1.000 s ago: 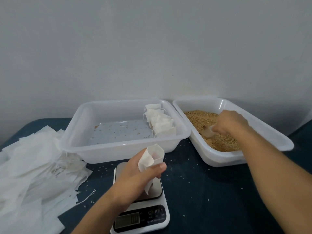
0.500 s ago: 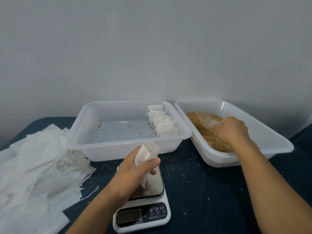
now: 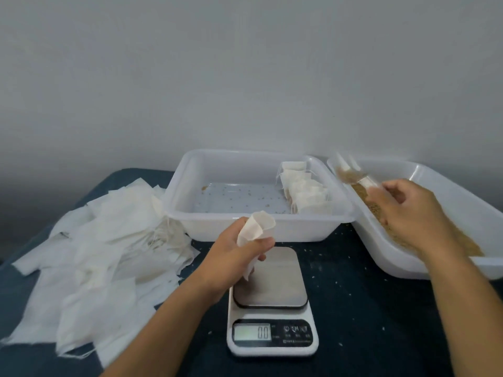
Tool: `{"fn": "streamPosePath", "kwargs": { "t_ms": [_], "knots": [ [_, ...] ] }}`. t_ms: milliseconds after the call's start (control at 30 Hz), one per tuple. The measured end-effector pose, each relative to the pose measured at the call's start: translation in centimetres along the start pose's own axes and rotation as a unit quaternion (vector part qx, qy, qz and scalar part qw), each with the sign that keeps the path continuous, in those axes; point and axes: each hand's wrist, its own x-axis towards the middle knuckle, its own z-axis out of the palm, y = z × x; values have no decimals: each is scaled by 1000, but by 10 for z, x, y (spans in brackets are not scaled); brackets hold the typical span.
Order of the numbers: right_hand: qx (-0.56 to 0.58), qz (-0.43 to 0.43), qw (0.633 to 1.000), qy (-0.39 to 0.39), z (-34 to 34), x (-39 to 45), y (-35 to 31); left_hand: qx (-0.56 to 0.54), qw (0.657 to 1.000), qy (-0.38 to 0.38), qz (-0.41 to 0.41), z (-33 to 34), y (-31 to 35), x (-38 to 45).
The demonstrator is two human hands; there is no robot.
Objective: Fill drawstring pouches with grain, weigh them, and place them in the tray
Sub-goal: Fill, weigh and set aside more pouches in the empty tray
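My left hand (image 3: 234, 254) grips an empty white drawstring pouch (image 3: 257, 228), mouth up, above the digital scale (image 3: 270, 300), whose display reads zero. My right hand (image 3: 408, 210) holds a clear plastic scoop (image 3: 353, 174) loaded with brown grain, lifted over the left end of the grain tray (image 3: 462, 191). The scoop is blurred with motion. A row of several filled pouches (image 3: 304, 191) stands along the right side of the white tray (image 3: 217, 229) behind the scale.
A large heap of flat empty pouches (image 3: 95, 254) covers the left of the dark blue table. Loose grains lie scattered on the cloth (image 3: 353, 295) around the scale and on the white tray's floor. A plain wall stands behind.
My right hand has raised the scoop out of the grain, full, and moved it left toward the pouch. The left hand keeps the pouch over the scale.
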Motion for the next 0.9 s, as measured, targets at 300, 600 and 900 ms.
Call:
{"fn": "streamPosePath", "kwargs": {
  "t_ms": [300,600,900],
  "knots": [
    [4,-111,964,-241,-21,-19,-40,42,999,-13,-9,-16,-6,3],
    [-56,-121,948,-288,-52,-26,-67,-11,1000,-19,-7,-20,-5,4],
    [-182,-162,915,-321,-53,-22,-103,118,992,-13,37,-12,-8,4]
  ]
}}
